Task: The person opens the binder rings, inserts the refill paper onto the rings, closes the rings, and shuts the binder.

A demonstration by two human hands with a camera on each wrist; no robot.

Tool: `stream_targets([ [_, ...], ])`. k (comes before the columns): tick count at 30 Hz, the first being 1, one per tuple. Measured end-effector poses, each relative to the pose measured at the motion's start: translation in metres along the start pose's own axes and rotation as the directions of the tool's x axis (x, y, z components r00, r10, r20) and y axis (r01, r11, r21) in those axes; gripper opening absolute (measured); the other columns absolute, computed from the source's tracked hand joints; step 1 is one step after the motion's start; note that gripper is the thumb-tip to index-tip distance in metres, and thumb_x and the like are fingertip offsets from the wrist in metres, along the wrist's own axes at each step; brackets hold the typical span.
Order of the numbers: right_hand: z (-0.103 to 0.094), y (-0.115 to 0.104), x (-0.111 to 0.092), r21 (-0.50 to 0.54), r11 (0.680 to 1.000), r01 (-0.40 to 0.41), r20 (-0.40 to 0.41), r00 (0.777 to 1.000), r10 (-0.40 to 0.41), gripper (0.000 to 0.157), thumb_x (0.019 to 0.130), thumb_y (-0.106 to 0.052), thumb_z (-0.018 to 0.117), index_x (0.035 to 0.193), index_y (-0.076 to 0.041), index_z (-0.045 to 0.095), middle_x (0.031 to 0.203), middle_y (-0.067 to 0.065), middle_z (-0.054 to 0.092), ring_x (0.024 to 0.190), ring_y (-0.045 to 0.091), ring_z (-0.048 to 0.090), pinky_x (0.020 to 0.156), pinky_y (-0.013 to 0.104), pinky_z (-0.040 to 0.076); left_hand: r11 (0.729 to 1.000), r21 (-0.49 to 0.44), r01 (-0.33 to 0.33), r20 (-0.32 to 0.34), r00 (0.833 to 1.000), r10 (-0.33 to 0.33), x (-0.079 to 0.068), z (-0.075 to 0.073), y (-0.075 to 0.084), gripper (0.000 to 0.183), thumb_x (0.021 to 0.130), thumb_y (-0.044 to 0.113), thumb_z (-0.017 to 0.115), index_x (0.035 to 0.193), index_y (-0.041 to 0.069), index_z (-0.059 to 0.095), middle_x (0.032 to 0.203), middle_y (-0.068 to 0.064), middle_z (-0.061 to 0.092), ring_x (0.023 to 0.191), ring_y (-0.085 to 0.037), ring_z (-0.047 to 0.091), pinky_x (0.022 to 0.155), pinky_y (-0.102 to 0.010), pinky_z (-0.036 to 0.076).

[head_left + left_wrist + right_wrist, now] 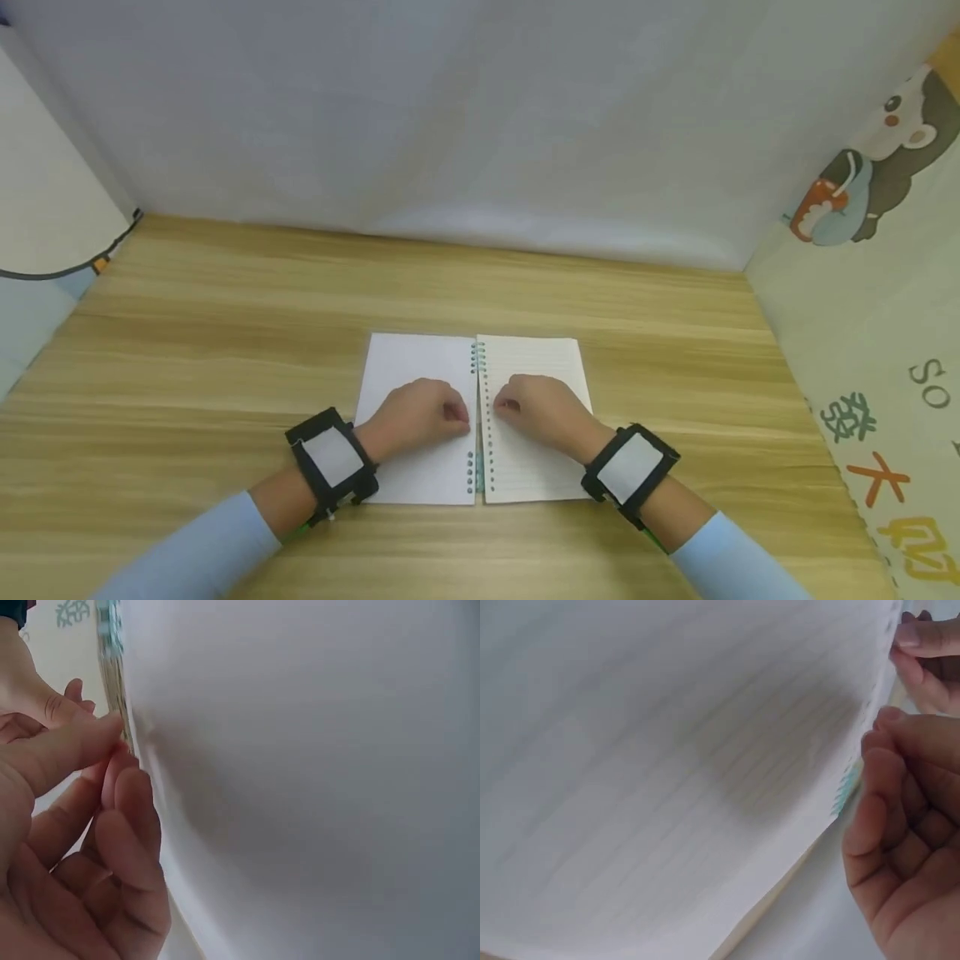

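Note:
A ring-bound notebook [420,358] lies spread open on the table. Its left page [315,750] is plain white, and its right page [667,772] is lined with punched holes along the inner edge. Teal rings [842,796] show at the binding. Over the left page, my left hand [420,417] has its fingers curled, thumb and index tips together right by the inner edge. My right hand [543,408] mirrors it over the right page, fingertips close to the row of holes. Nothing shows between the fingertips of either hand.
The wood-grain table [247,333] spreads around the notebook. A pale curtain-like backdrop [450,125] stands along the far edge. At the right is a panel [825,333] with a cartoon animal and characters; a white board [52,167] is at the left.

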State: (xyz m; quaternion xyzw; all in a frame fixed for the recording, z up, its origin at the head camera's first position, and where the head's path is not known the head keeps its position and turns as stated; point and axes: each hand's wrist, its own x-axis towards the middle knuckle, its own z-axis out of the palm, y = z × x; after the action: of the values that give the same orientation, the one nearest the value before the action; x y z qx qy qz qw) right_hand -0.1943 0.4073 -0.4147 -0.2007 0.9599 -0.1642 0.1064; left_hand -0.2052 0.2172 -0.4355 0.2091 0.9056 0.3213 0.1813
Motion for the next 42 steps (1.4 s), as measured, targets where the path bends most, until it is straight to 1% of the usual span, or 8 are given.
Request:
stream_targets([
  [4,0.004,-0.006,-0.017,0.008,0.997,0.073,0.002,0.997,-0.073,0.011,0.085,-0.013,0.07,0.089,-0.007,0.077,0.085,0.005,0.077,0.078,0.014,0.067,0.073,0.036,0.059,0.998,-0.019,-0.055,0.085,0.995,0.056,-0.009,0.004,0.003,0.005,0.079,0.016,0.074,0.079,0.011,0.076,0.071,0.001,0.069,0.065,-0.011,0.054,0.066,-0.034,0.048],
  [6,0.008,-0.007,-0.024,0.009,0.996,0.089,0.01,0.996,-0.089,0.01,0.084,-0.014,0.07,0.088,-0.008,0.078,0.082,0.004,0.077,0.075,0.013,0.067,0.069,0.034,0.059,0.997,-0.02,-0.077,0.117,0.99,0.079,-0.012,0.005,0.003,0.004,0.079,0.014,0.073,0.079,0.011,0.076,0.071,0.0,0.069,0.065,-0.011,0.054,0.066,-0.034,0.049],
  [8,0.012,-0.008,-0.03,0.003,0.996,0.089,0.018,0.996,-0.089,0.01,0.084,-0.016,0.071,0.087,-0.009,0.078,0.081,0.003,0.077,0.073,0.012,0.066,0.068,0.034,0.059,0.995,-0.027,-0.092,0.132,0.987,0.095,-0.015,0.006,0.003,0.004,0.079,0.012,0.073,0.079,0.01,0.076,0.072,-0.001,0.07,0.066,-0.012,0.055,0.067,-0.035,0.05],
  [16,0.023,-0.008,-0.038,0.016,0.997,0.069,-0.016,0.997,-0.069,0.011,0.083,-0.015,0.071,0.088,-0.008,0.078,0.08,0.003,0.076,0.073,0.012,0.067,0.069,0.034,0.059,0.995,-0.024,-0.101,0.112,0.988,0.103,-0.017,0.009,0.001,0.005,0.081,0.013,0.071,0.081,0.011,0.076,0.076,-0.001,0.072,0.069,-0.012,0.056,0.07,-0.035,0.051],
  [22,0.024,-0.009,-0.037,-0.005,0.997,0.08,-0.038,0.996,-0.081,0.011,0.083,-0.015,0.072,0.088,-0.008,0.078,0.08,0.003,0.076,0.072,0.012,0.066,0.068,0.034,0.059,0.997,-0.026,-0.079,0.112,0.99,0.082,-0.019,0.008,0.003,0.004,0.081,0.012,0.072,0.081,0.011,0.076,0.076,-0.001,0.071,0.068,-0.011,0.055,0.068,-0.035,0.05],
  [29,0.025,-0.011,-0.036,0.012,0.997,0.071,-0.036,0.997,-0.071,0.012,0.084,-0.015,0.07,0.089,-0.008,0.077,0.082,0.003,0.076,0.073,0.012,0.066,0.069,0.035,0.059,0.995,-0.013,-0.102,0.107,0.989,0.103,-0.019,0.01,0.003,0.004,0.081,0.012,0.071,0.082,0.011,0.075,0.077,0.0,0.069,0.07,-0.012,0.055,0.069,-0.035,0.05],
  [36,0.024,-0.011,-0.036,0.041,0.998,0.039,-0.036,0.999,-0.038,0.011,0.083,-0.014,0.071,0.089,-0.007,0.078,0.079,0.004,0.076,0.071,0.012,0.065,0.069,0.036,0.058,0.998,-0.002,-0.069,0.102,0.992,0.069,-0.02,0.009,0.004,0.004,0.082,0.013,0.072,0.084,0.012,0.075,0.079,0.0,0.069,0.071,-0.012,0.055,0.07,-0.035,0.049],
  [42,0.025,-0.014,-0.036,0.048,0.998,0.039,-0.029,0.999,-0.037,0.012,0.084,-0.014,0.07,0.09,-0.007,0.078,0.082,0.004,0.076,0.073,0.012,0.066,0.07,0.036,0.059,0.996,0.004,-0.088,0.097,0.992,0.087,-0.02,0.01,0.005,0.006,0.083,0.014,0.071,0.087,0.011,0.075,0.084,-0.002,0.073,0.074,-0.013,0.057,0.074,-0.037,0.052],
])
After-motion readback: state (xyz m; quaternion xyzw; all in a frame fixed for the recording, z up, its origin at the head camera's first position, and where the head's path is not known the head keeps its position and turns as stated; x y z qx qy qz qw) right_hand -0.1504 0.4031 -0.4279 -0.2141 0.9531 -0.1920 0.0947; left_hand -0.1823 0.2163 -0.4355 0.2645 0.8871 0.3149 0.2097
